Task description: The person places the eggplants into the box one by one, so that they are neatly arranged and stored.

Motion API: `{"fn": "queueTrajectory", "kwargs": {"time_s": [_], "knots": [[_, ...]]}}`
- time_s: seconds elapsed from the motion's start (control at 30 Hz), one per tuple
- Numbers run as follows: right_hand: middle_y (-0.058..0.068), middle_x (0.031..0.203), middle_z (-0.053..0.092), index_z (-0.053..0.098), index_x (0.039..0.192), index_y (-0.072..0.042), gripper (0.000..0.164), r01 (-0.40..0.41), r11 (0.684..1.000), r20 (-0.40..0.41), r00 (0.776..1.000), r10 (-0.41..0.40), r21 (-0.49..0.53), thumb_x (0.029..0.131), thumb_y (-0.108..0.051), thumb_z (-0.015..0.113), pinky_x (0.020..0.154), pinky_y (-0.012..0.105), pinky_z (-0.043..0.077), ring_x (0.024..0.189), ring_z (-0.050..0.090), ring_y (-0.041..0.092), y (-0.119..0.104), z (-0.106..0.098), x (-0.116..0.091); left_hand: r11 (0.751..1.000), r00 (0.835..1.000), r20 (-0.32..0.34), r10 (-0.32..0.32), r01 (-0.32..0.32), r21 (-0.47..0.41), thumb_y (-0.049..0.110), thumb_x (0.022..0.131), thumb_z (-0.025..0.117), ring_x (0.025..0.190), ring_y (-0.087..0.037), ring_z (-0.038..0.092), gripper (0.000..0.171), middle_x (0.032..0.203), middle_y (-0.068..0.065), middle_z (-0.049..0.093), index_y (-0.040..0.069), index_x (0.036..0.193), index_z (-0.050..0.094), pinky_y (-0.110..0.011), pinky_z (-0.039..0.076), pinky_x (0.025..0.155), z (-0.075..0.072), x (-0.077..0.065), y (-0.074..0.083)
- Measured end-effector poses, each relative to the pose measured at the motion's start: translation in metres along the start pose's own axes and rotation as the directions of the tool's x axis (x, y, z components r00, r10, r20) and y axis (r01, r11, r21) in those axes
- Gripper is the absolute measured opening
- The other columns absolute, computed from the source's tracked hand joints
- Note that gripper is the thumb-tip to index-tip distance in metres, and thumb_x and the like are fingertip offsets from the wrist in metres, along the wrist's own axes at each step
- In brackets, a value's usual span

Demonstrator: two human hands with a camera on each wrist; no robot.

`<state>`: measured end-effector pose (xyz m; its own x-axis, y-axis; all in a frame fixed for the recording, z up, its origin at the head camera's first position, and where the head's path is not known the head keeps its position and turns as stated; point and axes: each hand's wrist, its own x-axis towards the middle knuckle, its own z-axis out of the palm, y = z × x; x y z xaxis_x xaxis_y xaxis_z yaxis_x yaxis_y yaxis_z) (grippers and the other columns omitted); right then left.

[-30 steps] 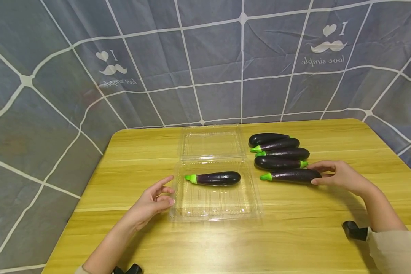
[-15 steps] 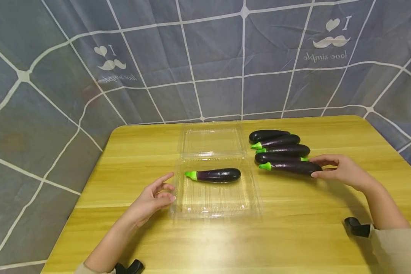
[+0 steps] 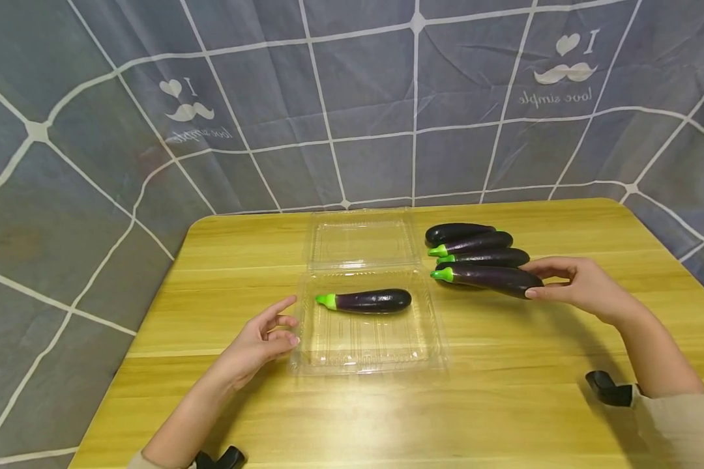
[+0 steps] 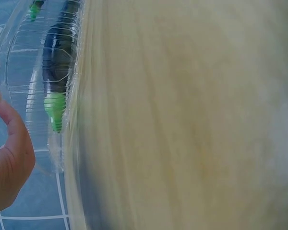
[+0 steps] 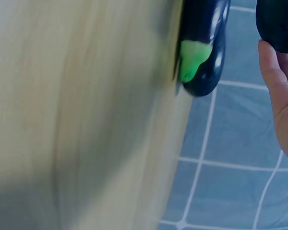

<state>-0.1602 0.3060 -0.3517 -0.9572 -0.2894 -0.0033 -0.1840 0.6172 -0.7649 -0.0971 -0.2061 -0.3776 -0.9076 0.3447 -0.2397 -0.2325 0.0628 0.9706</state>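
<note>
My right hand (image 3: 581, 286) pinches the rounded end of a dark purple eggplant (image 3: 493, 279) between thumb and fingers. Held above the table, this eggplant overlaps another behind it, and its green stem points left. In the right wrist view, the fingers (image 5: 274, 76) are at the eggplant's blunt end (image 5: 278, 24). My left hand (image 3: 264, 342) is at the left rim of an opened clear plastic clamshell container (image 3: 375, 348), its fingers loosely spread and fingertips right at the edge. Inside the container's near half lies one eggplant (image 3: 375, 301), green stem to the left.
Several more eggplants (image 3: 475, 243) lie in a row on the wooden table (image 3: 504, 404), right of the container. The container's lid (image 3: 364, 242) lies flat toward the back. A grey curtain with white lines (image 3: 375, 104) hangs behind the table.
My right hand has lifted the nearest eggplant off the table and moved it slightly back and left, over the one behind. The left hand and the container have stayed put.
</note>
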Motion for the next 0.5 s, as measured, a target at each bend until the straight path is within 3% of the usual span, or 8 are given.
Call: {"fn": "queueTrajectory", "kwargs": {"time_s": [0.23,0.5], "knots": [[-0.014,0.113,0.056,0.06,0.122,-0.005,0.044,0.013,1.0,0.026,1.0,-0.013,0.004,0.082,-0.019,0.073,0.073,0.019,0.049,0.099,0.05,-0.007,-0.017,0.008,-0.001,1.0,1.0,0.004,-0.004,0.004,0.004,0.0,0.087,0.06,0.086,-0.009,0.053,0.075,0.11,-0.009,0.043,0.005,0.148,0.018,-0.023,0.049,0.079,0.0,-0.002,0.0],[0.0,0.114,0.059,0.062,0.119,-0.006,0.042,0.046,0.999,0.033,0.998,-0.046,0.02,0.081,-0.021,0.074,0.073,0.022,0.051,0.097,0.054,-0.004,-0.041,0.021,0.002,1.0,1.0,0.007,0.0,0.0,0.011,0.001,0.087,0.061,0.086,-0.009,0.054,0.075,0.11,-0.009,0.043,0.004,0.148,0.017,-0.024,0.049,0.078,-0.001,-0.001,0.001]]}}
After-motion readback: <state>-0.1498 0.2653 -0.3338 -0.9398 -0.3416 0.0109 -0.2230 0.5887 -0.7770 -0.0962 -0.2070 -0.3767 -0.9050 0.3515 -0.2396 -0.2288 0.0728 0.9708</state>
